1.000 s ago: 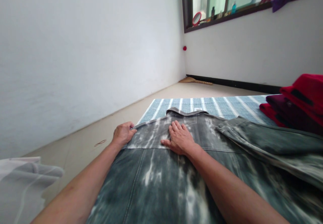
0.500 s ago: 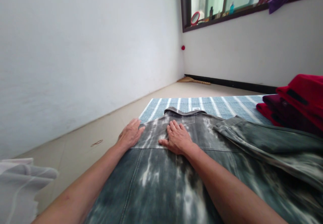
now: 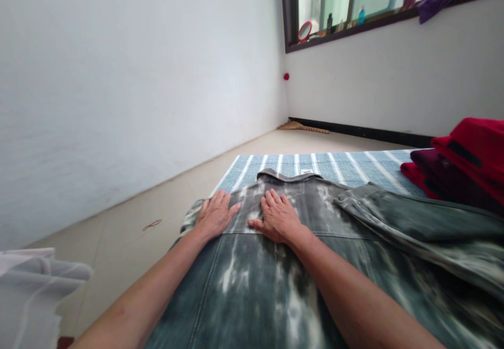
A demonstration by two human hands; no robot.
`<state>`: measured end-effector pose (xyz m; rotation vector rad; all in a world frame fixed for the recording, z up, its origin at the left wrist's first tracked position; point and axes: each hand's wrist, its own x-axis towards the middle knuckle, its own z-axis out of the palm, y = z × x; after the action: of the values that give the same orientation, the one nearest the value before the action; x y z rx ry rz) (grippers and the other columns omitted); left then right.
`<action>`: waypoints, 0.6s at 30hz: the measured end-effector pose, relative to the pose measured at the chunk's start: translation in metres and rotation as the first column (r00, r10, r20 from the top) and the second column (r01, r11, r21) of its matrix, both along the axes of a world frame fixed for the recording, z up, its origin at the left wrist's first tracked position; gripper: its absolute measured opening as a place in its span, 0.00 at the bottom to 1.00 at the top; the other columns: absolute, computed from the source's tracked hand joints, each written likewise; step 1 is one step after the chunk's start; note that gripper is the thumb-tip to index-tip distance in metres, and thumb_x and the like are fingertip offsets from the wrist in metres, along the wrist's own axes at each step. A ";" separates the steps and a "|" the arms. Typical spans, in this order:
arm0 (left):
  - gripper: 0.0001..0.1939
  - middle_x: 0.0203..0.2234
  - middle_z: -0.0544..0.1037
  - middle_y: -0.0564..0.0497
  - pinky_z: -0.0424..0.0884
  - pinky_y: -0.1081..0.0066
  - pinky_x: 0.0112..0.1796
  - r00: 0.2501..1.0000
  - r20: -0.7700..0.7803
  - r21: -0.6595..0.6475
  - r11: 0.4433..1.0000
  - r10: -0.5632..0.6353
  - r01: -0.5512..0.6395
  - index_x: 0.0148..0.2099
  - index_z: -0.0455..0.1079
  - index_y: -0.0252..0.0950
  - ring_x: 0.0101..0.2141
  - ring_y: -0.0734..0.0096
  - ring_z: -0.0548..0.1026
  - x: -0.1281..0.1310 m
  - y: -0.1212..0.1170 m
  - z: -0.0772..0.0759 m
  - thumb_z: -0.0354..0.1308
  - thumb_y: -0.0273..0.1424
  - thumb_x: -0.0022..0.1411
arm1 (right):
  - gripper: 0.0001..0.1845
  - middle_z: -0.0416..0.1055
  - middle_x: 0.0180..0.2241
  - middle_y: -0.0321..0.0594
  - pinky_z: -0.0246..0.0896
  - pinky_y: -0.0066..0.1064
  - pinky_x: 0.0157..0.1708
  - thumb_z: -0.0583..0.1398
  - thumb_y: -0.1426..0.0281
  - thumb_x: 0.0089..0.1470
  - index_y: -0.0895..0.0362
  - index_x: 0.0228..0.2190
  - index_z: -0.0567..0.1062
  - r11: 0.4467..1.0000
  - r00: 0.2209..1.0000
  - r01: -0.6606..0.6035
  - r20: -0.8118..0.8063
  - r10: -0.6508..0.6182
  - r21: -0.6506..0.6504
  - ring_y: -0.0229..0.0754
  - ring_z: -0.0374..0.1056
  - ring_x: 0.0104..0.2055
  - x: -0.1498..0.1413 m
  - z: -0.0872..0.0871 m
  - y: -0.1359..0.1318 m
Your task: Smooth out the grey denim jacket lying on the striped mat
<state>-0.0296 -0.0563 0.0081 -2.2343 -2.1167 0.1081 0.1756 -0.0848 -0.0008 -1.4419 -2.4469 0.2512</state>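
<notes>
A dark grey-green denim jacket (image 3: 252, 265) with white bleached streaks lies spread out before me, its collar at the far end. My left hand (image 3: 216, 215) rests flat near the jacket's left shoulder, fingers stretched out. Beside it, bunched cloth of the left sleeve (image 3: 191, 215) shows at the jacket's edge. Flat on the upper panel below the collar lies my right hand (image 3: 277, 215), its fingers extended and thumb out to the left. The right sleeve (image 3: 413, 218) is folded back across the jacket's right side.
Under the jacket is a blue-and-white striped mat (image 3: 291, 162). Folded red and maroon clothes (image 3: 468, 160) are piled at the right. Light grey cloth (image 3: 35, 291) lies at lower left, near a thin loop (image 3: 151, 225) on the tiled floor. A broom (image 3: 303, 126) lies along the far wall.
My left hand has shifted right, inward from the jacket's left edge, and the bunched left sleeve now shows beside it. The right hand stays in place on the jacket.
</notes>
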 end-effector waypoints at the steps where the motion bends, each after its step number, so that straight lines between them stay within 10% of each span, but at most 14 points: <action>1: 0.33 0.66 0.49 0.40 0.46 0.52 0.60 1.000 0.018 -0.004 1.000 -0.021 0.021 0.65 0.52 0.32 0.65 0.58 0.45 0.004 0.000 -0.002 0.35 0.47 0.66 | 0.45 0.46 0.64 0.60 0.36 0.47 0.61 0.43 0.45 0.59 0.72 0.60 0.57 1.000 1.000 0.000 0.002 0.000 0.003 0.56 0.38 0.66 0.000 0.000 0.000; 18: 0.36 0.67 0.43 0.43 0.42 0.52 0.60 0.990 0.109 -0.085 0.992 -0.085 0.095 0.68 0.45 0.34 0.66 0.59 0.40 0.029 -0.002 -0.007 0.33 0.49 0.66 | 0.45 0.45 0.64 0.60 0.35 0.49 0.61 0.43 0.46 0.59 0.73 0.60 0.56 1.000 1.000 -0.011 -0.004 0.011 -0.017 0.56 0.37 0.67 0.000 -0.004 0.001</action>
<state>-0.0002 -0.0580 0.0013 -2.4345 -2.0972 0.0855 0.1754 -0.0839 -0.0046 -1.4334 -2.4560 0.2771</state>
